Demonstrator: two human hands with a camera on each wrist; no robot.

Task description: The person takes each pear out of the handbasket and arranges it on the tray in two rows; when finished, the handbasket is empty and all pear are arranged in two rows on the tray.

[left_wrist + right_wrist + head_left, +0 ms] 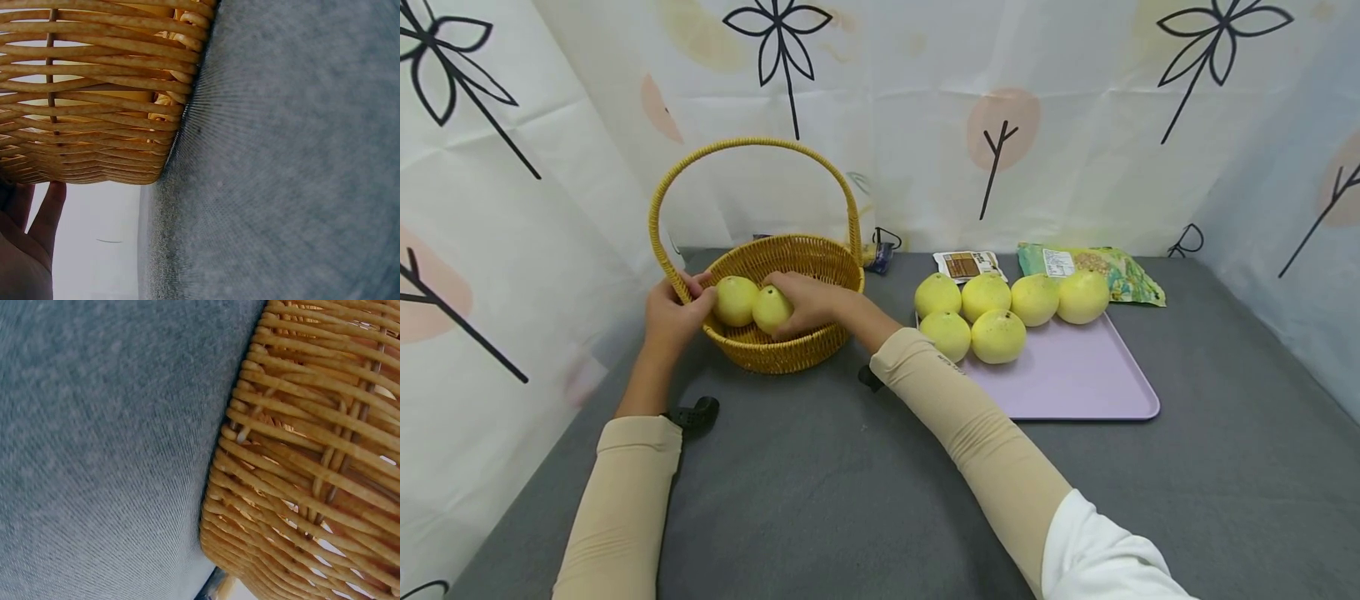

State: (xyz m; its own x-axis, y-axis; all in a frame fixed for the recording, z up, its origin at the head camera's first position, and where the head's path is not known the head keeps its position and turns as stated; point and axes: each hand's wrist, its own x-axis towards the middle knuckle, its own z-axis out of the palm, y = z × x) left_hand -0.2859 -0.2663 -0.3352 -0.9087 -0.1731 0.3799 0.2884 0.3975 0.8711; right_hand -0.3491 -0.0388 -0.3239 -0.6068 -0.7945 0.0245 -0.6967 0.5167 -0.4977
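Observation:
A yellow wicker basket (775,358) with a tall hooped handle stands on the grey cloth at centre left. My left hand (677,308) grips it at the left rim, by the foot of the handle. Inside the basket lies a round yellow pear (735,301). Beside that one, my right hand (808,302) holds a second yellow pear (772,310) low within the basket. In the left wrist view, fingers (47,219) show past the basket's woven wall (94,119). The right wrist view holds mostly the weave (312,456), which hides the right hand's grip.
To the right is a lilac tray (1075,383) with several yellow pears (997,337) grouped at its left and back. Behind it lie a green printed bag (1120,271) and a small white-and-brown packet (970,266). A dark blue packet (880,257) lies behind the basket.

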